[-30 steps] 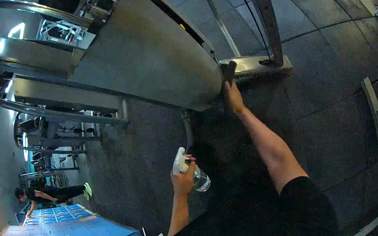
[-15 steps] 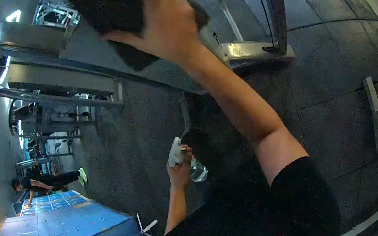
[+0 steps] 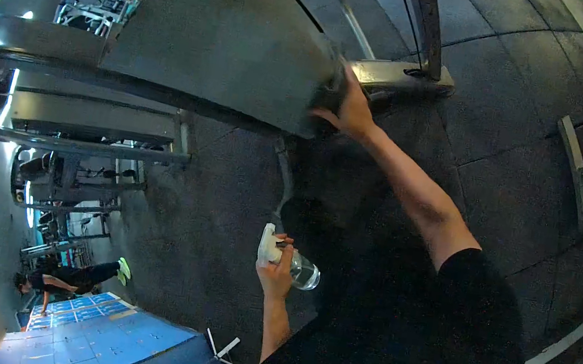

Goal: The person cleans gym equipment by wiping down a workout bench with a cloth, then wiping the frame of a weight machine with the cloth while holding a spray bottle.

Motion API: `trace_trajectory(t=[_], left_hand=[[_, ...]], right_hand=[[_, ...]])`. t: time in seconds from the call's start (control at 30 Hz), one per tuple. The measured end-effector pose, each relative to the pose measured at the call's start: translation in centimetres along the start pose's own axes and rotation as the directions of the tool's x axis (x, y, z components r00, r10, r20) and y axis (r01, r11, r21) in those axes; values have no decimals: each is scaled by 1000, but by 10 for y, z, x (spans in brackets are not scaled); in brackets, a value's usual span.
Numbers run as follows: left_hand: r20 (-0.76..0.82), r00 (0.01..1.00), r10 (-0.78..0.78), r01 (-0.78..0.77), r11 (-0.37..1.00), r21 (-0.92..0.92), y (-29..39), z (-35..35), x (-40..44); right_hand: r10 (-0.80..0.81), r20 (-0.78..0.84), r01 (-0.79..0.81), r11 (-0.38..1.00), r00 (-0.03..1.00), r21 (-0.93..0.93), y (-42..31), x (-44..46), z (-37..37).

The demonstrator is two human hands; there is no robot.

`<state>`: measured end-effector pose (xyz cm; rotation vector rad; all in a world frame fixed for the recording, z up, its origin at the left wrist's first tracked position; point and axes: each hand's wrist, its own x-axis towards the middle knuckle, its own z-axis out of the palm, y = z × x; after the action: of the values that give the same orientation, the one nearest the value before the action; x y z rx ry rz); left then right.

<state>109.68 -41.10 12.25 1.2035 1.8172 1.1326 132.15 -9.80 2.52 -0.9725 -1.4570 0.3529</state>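
Note:
The view lies on its side, with up towards the left. My right hand (image 3: 354,109) is closed on a dark cloth (image 3: 327,100), pressed at the lower end of a large flat grey panel (image 3: 229,39) on a gym machine. The cloth is bunched and blurred, partly hidden by the fingers. In my left hand (image 3: 276,275) is a clear spray bottle (image 3: 306,272) with a white trigger head, held away from the panel. My fingers wrap round its neck.
A metal machine foot (image 3: 403,77) stands just beyond the panel. Another panelled machine (image 3: 91,120) and more gym equipment are at the left. Dark floor tiles (image 3: 495,166) lie below. A person (image 3: 73,278) stands beside a blue tiled surface (image 3: 98,337).
My right hand has slid with the cloth from the panel's middle down to its lower end, uncovering the panel's face. The left hand with the spray bottle has barely moved.

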Motion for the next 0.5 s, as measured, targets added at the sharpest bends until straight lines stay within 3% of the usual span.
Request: trace_trajectory(t=[0.07,0.13,0.17,0.2,0.23,0.27,0.33,0.37,0.43,0.5], left_hand=[[62,998,-22,27,996,-80,-17,-7,7],[114,978,172,-201,919,338,5,-3,7],[126,979,158,-192,923,335,2,0,8],[97,994,54,-62,995,84,-3,2,10],[93,994,-54,70,982,-175,-6,7,14],[100,993,-69,85,983,-162,2,9,16],[70,996,58,-49,991,-121,22,24,27],[66,996,52,-43,992,-122,22,26,27],[118,987,110,-119,990,71,23,25,38],[99,990,103,-105,994,16,18,27,38]], right_hand=[[-20,-19,21,997,1000,78,-66,70,-14],[-263,-189,271,963,946,15,-130,146,-25],[-271,-228,268,962,935,-42,-159,175,-24],[-279,-270,262,960,922,-98,-179,194,-23],[-271,-267,251,962,925,-105,-188,204,-28],[-274,-275,262,962,921,-80,-196,208,-30],[-291,-279,288,956,915,-51,-190,210,-26],[-281,-313,289,957,907,-20,-178,198,-20],[-252,-356,266,964,900,-10,-147,165,-12],[-191,-324,213,976,926,35,-94,109,-1]])
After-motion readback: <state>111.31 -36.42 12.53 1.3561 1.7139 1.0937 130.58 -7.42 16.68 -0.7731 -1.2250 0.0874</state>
